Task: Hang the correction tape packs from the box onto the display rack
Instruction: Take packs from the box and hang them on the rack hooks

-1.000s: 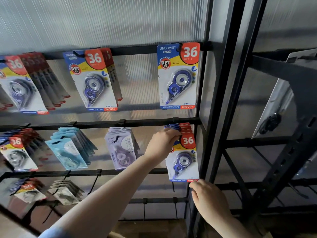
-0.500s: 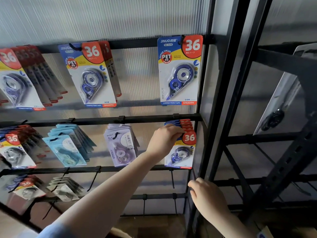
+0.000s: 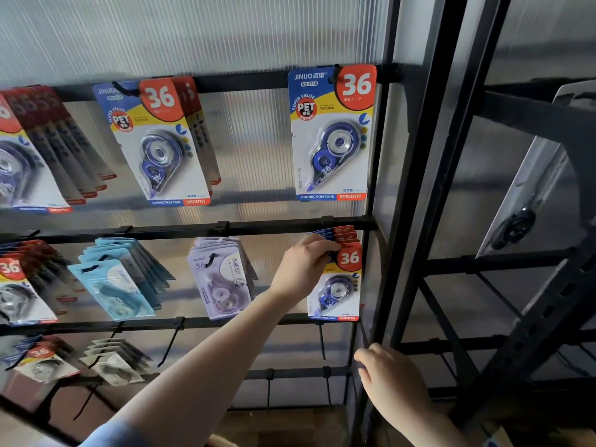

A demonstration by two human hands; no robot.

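At centre right of the frame our left hand [image 3: 304, 264] pinches the top of a blue-and-red carded correction tape pack [image 3: 337, 290] on the black metal display rack [image 3: 383, 221]. Lower right, our right hand [image 3: 392, 380] curls round the rack's upright post.

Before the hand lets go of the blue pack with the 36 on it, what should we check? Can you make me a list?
1. Left hand holds the top of the front pack: ok.
2. Pack's hole fully over the hook: cannot tell, the fingers hide it.
3. Pack hangs straight, in line with the packs behind: ok.
4. Pack is clear of the lilac packs beside it: ok.
5. Right hand steadies on the rack post: ok.
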